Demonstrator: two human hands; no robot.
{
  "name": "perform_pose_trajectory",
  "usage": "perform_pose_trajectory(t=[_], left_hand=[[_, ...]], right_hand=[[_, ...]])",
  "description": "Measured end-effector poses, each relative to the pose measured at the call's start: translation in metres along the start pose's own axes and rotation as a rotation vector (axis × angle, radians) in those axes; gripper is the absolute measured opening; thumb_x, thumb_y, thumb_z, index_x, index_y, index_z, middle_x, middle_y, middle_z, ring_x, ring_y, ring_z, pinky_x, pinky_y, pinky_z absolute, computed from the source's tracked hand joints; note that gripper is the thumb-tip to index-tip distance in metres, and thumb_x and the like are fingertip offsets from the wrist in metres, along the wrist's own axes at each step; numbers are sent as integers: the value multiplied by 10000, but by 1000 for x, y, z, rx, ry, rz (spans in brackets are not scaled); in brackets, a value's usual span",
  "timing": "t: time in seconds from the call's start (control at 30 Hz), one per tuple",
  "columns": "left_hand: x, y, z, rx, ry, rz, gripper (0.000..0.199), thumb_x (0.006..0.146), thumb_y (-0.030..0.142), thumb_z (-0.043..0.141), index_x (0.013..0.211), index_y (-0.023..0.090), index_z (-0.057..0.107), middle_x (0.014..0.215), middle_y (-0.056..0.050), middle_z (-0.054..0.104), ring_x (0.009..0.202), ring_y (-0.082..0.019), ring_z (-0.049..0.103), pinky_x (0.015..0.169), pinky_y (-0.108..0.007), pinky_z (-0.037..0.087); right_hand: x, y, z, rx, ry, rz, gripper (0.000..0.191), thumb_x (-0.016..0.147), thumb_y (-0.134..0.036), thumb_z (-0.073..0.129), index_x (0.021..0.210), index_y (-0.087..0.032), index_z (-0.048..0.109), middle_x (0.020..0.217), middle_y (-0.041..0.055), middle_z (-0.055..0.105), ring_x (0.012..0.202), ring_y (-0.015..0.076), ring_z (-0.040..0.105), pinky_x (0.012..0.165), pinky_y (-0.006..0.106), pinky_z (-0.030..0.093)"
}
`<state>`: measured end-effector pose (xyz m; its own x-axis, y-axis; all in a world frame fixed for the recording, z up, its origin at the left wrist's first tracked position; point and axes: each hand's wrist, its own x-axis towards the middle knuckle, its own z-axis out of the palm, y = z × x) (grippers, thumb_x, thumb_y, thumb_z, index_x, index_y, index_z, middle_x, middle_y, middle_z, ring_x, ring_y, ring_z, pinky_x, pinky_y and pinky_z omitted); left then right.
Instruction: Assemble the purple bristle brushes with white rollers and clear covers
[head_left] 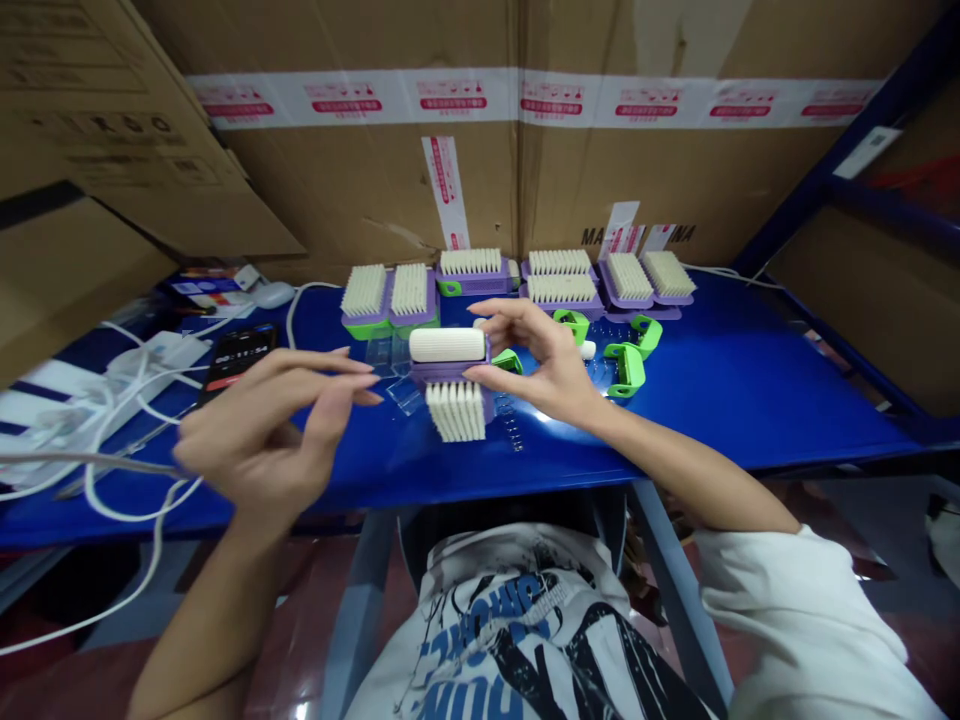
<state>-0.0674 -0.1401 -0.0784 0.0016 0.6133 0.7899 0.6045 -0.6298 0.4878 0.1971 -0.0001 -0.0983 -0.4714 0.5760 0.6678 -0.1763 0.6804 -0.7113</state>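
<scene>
My right hand (540,365) grips the right end of a purple brush piece (450,372), which has a white ribbed roller-like part on top and white bristles facing down and toward me. My left hand (277,425) is in the air to the left of it, its fingertips close together and apart from the brush; whether anything small is between them cannot be made out. Green clips (625,370) lie on the blue table to the right of my right hand. Clear plastic pieces (405,393) lie just left of the brush.
Purple brushes with white bristles (559,288) line the table's back edge before a cardboard wall (337,180). At the left are a phone (240,355), white cables (94,480), a power strip (161,355) and a white mouse (274,295). Small springs (514,425) lie near the brush.
</scene>
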Motion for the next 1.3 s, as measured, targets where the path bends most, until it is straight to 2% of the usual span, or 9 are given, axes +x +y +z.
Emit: perform_pose_trajectory(t=[0.1, 0.23, 0.33, 0.43, 0.6, 0.73, 0.9, 1.03, 1.3], left_hand=[[-9, -24, 5, 236, 16, 1, 67, 1021, 352, 857, 997, 292, 872, 931, 2, 858, 819, -241, 766, 798, -427, 625], [-27, -44, 22, 516, -278, -198, 467, 1028, 517, 820, 1382, 213, 794, 1333, -150, 837, 1217, -392, 811, 1024, -530, 671], [-35, -48, 26, 531, -376, -270, 528, 1053, 492, 749, 1489, 195, 741, 1408, -182, 819, 1298, -423, 795, 1100, -570, 665], [-32, -44, 19, 502, -277, -257, 436, 1030, 380, 738, 1441, 238, 770, 1250, -120, 832, 1120, -348, 831, 997, -485, 700], [2, -31, 6, 140, 103, -206, 443, 869, 256, 899, 1307, 264, 828, 1269, -65, 737, 1004, -214, 829, 857, -342, 733], [51, -26, 14, -129, 56, -100, 429, 867, 409, 1031, 1185, 236, 800, 1179, -55, 840, 1110, -239, 839, 1020, -408, 728], [97, -15, 28, -422, 43, -25, 708, 856, 529, 1076, 1334, 238, 643, 1174, 3, 888, 1062, -223, 885, 933, -372, 744], [84, -6, 40, -438, -57, -122, 551, 905, 506, 1042, 1235, 204, 720, 1199, -52, 891, 1099, -262, 902, 990, -418, 764], [48, -4, 60, -350, 10, -86, 371, 847, 328, 1086, 1117, 220, 856, 1141, -68, 898, 1090, -241, 892, 963, -338, 728]], right_hand=[[1, -2, -8, -36, -26, -57, 447, 1013, -488, 905, 1365, -236, 794, 1253, 65, 827, 1034, 186, 762, 953, 363, 660], [0, -4, -13, -66, -19, -67, 413, 1025, -487, 895, 1342, -235, 816, 1225, 76, 829, 998, 197, 765, 916, 376, 663], [-1, -4, -12, -129, -6, -59, 425, 1015, -509, 896, 1345, -251, 824, 1201, 79, 828, 997, 216, 762, 923, 406, 661], [-1, -5, -10, -140, 5, -71, 423, 1016, -517, 892, 1335, -250, 822, 1170, 69, 831, 967, 210, 755, 910, 409, 656], [1, -8, -8, -139, -7, -85, 388, 1025, -477, 884, 1327, -245, 811, 1165, 69, 827, 956, 203, 747, 911, 407, 658], [0, -8, -6, -141, -2, -106, 359, 1026, -404, 890, 1332, -241, 799, 1200, 75, 825, 986, 210, 754, 917, 410, 651], [-4, -1, -3, -57, 10, -71, 544, 1001, -376, 923, 1492, -267, 718, 1251, 67, 809, 1046, 214, 772, 981, 406, 670], [-4, 1, 0, -35, -3, -142, 850, 1052, -381, 877, 1792, -360, 460, 1303, 50, 771, 1057, 211, 750, 1003, 407, 676], [2, -1, -6, -338, -66, -336, 549, 1164, -525, 697, 1679, -340, 653, 1407, 112, 699, 1287, 278, 700, 1087, 485, 664]])
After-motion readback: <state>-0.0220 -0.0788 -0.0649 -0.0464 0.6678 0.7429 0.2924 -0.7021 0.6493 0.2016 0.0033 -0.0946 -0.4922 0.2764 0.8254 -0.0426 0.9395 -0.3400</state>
